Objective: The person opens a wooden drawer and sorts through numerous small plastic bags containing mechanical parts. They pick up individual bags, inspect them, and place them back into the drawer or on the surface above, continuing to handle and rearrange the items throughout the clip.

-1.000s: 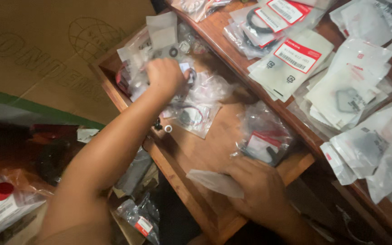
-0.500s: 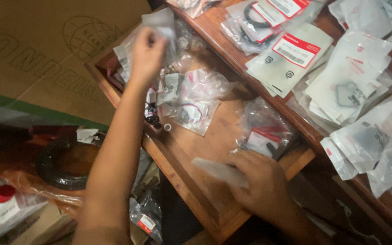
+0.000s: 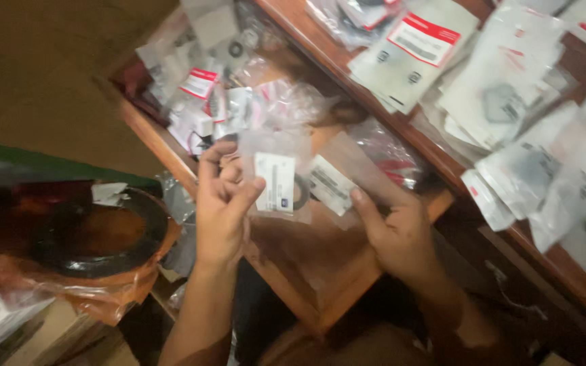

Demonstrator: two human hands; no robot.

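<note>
Both forearms come up from the bottom edge, hands raised side by side over the wooden tray point(image 3: 306, 271) on the desk. The left hand point(image 3: 224, 203) stands upright, palm turned inward, its fingers point(image 3: 220, 157) curled close with the thumb pressed to the edge of a small clear bag point(image 3: 276, 177) that has a white label and a dark ring inside. The right hand point(image 3: 401, 234) sits a little lower, thumb pointing up and pinching a second clear bag point(image 3: 337, 177) with its own white label. So two bags are held, one per hand, just beside each other above the tray. Beyond them a heap of small bagged parts point(image 3: 225, 102) fills the tray's far corner, too blurred to count. At the left, one large black ring point(image 3: 103, 234) lies in orange wrapping.
</note>
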